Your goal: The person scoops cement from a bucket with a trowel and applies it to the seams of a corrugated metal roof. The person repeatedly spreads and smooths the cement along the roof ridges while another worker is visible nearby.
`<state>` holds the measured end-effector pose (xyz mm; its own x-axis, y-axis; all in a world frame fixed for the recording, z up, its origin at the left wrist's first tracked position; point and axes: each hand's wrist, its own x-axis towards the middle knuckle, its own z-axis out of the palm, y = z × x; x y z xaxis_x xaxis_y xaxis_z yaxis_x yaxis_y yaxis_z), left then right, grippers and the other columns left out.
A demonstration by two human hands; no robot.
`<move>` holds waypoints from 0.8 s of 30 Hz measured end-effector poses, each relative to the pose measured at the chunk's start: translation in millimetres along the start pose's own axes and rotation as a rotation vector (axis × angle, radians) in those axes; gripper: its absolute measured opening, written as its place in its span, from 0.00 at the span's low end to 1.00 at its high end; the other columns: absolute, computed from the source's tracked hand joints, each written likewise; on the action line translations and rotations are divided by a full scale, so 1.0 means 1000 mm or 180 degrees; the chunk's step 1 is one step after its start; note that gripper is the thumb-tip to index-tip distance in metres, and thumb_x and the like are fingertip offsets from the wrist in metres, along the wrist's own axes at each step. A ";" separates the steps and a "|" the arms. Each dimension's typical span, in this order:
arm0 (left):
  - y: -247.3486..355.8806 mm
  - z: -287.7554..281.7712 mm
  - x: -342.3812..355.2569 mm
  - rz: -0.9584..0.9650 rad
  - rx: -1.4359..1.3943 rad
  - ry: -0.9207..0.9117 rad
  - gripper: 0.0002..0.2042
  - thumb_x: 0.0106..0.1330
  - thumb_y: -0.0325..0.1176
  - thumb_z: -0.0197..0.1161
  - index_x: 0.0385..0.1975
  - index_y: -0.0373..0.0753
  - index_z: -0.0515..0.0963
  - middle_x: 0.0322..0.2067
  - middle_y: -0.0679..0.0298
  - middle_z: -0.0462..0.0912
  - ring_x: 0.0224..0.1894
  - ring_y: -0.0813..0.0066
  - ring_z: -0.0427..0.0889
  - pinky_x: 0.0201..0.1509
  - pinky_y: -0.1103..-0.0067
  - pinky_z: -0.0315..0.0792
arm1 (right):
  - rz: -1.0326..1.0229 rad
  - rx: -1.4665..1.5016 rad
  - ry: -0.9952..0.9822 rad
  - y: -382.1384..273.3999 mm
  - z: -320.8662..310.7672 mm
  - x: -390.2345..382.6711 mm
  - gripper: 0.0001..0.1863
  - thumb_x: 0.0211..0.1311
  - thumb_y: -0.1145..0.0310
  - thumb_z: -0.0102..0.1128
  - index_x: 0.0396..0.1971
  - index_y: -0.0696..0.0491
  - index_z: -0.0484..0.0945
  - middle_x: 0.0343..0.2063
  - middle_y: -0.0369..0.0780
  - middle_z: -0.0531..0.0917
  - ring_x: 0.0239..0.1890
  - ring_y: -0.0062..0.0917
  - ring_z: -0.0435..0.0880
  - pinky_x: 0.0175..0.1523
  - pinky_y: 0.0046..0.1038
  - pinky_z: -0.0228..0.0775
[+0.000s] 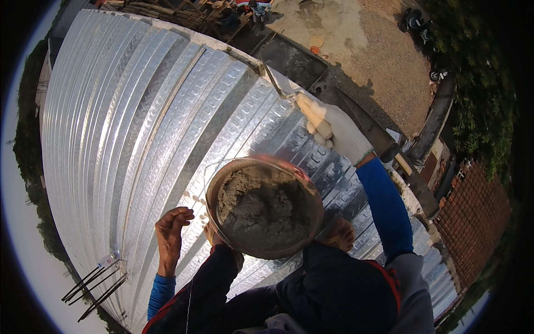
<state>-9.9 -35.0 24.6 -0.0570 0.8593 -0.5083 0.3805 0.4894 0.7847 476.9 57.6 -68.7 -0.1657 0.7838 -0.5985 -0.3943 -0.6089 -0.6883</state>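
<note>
A wood-handled trowel (316,116) is in my right hand (340,129), which wears a white knitted glove. Its bent metal neck reaches up to the mortar-topped edge, and its blade is seen almost edge-on there. My bare left hand (169,231) hovers left of the bucket, fingers curled in toward the thumb, with nothing visible in them. Between my feet, in front of my bent knees, stands a round bucket (311,195) with a thin wire handle. Wet grey mortar (267,209) fills much of it. Neither hand touches the bucket.
Ribbed, shiny metal decking (161,111) spreads under me and to the left. A rough wall edge (214,47) borders it, dropping to a yard (367,67). Rebar ends (92,284) stick out lower left. A tiled roof (473,222) lies right; a person (258,12) is below.
</note>
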 end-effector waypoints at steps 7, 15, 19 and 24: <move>0.000 0.001 -0.001 -0.0001 0.0012 -0.0010 0.13 0.77 0.36 0.67 0.50 0.33 0.86 0.42 0.55 0.92 0.45 0.67 0.90 0.51 0.73 0.80 | 0.0141 -0.0217 -0.0147 0.001 -0.007 0.010 0.25 0.80 0.47 0.53 0.61 0.52 0.77 0.27 0.35 0.81 0.15 0.14 0.72 0.15 0.17 0.57; 0.002 0.003 0.002 0.0010 0.0079 -0.0049 0.13 0.77 0.35 0.66 0.50 0.32 0.86 0.42 0.55 0.92 0.45 0.67 0.90 0.51 0.73 0.81 | 0.0471 -0.0472 -0.0361 -0.054 -0.052 0.041 0.21 0.79 0.48 0.55 0.50 0.52 0.81 0.23 0.35 0.80 0.11 0.14 0.64 0.13 0.20 0.48; 0.003 0.007 0.004 0.0011 0.0042 -0.0073 0.13 0.77 0.35 0.67 0.50 0.32 0.86 0.41 0.55 0.92 0.45 0.67 0.90 0.51 0.73 0.81 | 0.0227 -0.1205 -0.0442 -0.070 -0.052 0.042 0.23 0.78 0.47 0.56 0.45 0.54 0.81 0.23 0.36 0.81 0.11 0.12 0.67 0.12 0.17 0.50; 0.002 0.006 0.004 -0.0032 0.0049 -0.0013 0.13 0.76 0.36 0.67 0.49 0.32 0.86 0.41 0.55 0.92 0.44 0.67 0.90 0.51 0.73 0.81 | 0.0269 -0.0686 -0.0314 -0.074 -0.055 0.033 0.22 0.78 0.49 0.57 0.44 0.56 0.79 0.23 0.38 0.81 0.09 0.14 0.64 0.10 0.20 0.47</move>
<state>-3.9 -31.6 21.6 -0.0572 0.8537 -0.5176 0.3941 0.4957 0.7740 550.2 122.0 -60.5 -0.2814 0.7308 -0.6219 -0.1751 -0.6763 -0.7155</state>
